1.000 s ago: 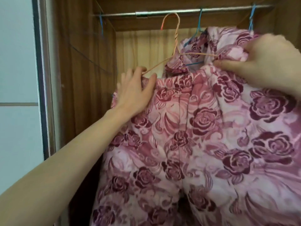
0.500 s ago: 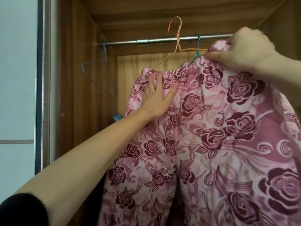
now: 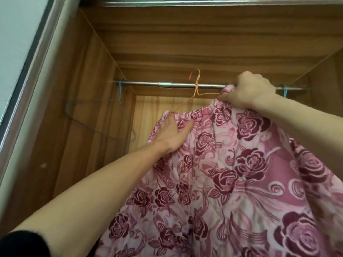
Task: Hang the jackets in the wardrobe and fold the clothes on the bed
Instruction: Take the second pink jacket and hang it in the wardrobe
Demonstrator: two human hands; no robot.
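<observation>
One jacket is on its orange hanger, hook raised level with the rail but seemingly not yet over it; right hand clenches the collar; left hand presses flat on the fabric.

An empty grey wire hanger hangs by a blue hook at the rail's left end, a white wall further left
</observation>
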